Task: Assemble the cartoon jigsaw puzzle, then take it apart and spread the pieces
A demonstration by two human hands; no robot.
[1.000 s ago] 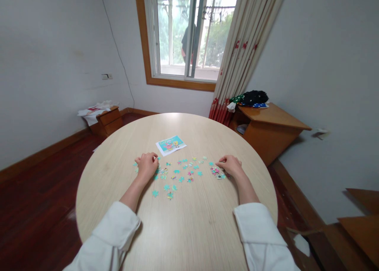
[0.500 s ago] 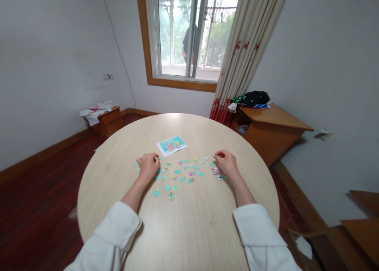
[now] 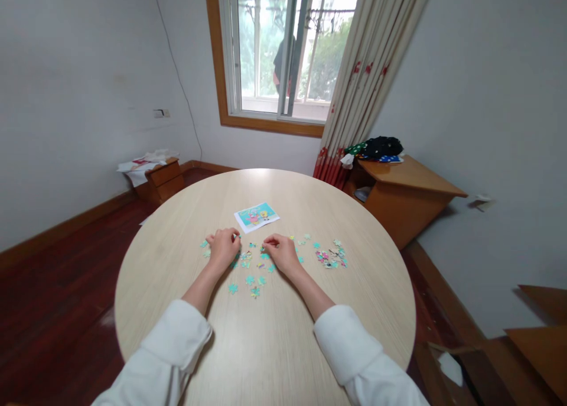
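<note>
My left hand [image 3: 225, 245] is closed in a pinch among loose jigsaw pieces, with a bit of teal puzzle piece [image 3: 239, 236] showing at its fingertips. Thumb and finger of my right hand [image 3: 282, 252] pinch a small puzzle piece, mostly hidden by the fingers, over the middle of the scattered pieces. Teal pieces [image 3: 233, 288] lie flat and separate in front of the hands. To the right is a denser pile of pink, white and teal pieces [image 3: 331, 257]. Just beyond the hands rests a printed picture card [image 3: 257, 217] with cartoon figures on blue.
The pieces lie on a round pale wooden table [image 3: 266, 347]. Behind it are a window [image 3: 287, 51] and a long curtain [image 3: 367, 57]. A brown desk [image 3: 411, 178] with a dark cloth heap [image 3: 383, 148] stands at right, a small cabinet [image 3: 166, 181] at left.
My right hand has moved left from beside the right-hand pile to the middle pieces, uncovering that pile. My left hand has stayed nearly where it was, still pinching.
</note>
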